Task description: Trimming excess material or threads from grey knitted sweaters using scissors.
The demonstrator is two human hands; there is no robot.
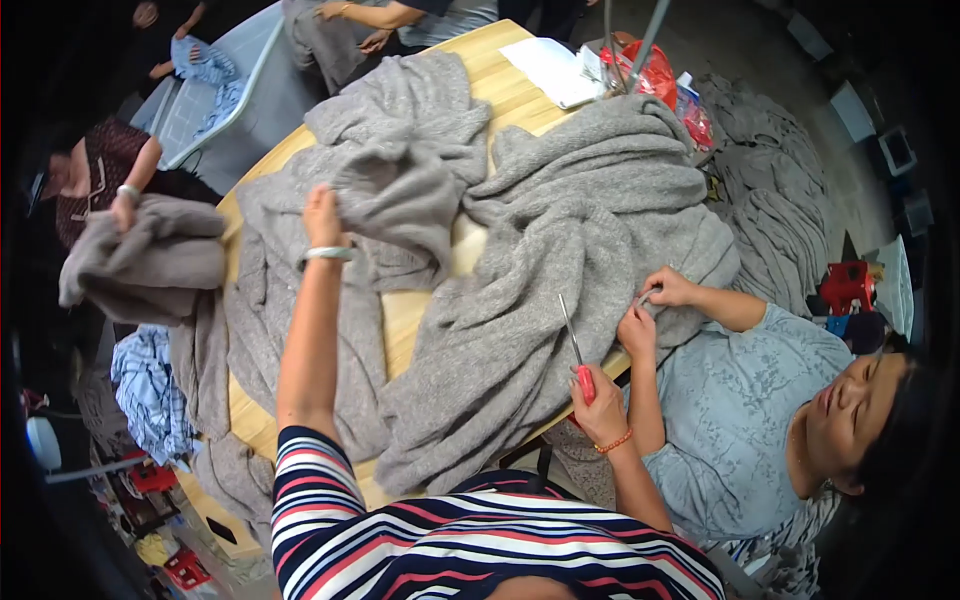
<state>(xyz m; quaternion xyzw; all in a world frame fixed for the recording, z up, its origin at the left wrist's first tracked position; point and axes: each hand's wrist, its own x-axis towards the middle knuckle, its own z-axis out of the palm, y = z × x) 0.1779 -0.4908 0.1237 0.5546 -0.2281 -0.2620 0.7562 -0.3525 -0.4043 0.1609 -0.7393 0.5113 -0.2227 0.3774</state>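
My left hand (325,218) is stretched out over the table, its fingers closed on the edge of a fuzzy grey knitted cloth (405,205), which is lifted into a loose fold. A pale bangle sits at that wrist. In my right hand (603,412), close to my body, is a red-handled tool (586,382) with a long thin metal shaft pointing up and away over the cloth. The shaft is thin and its tip's shape is hard to make out. Under it spreads a second large heap of grey knitted cloth (540,270), lying in thick folds.
A co-worker in a grey-blue shirt (740,400) works the cloth edge at right. Another person at left handles a grey piece (150,250). The wooden table (405,320) shows between heaps. A pale blue bin (240,100), white papers (555,70) and a red bag (655,75) stand beyond.
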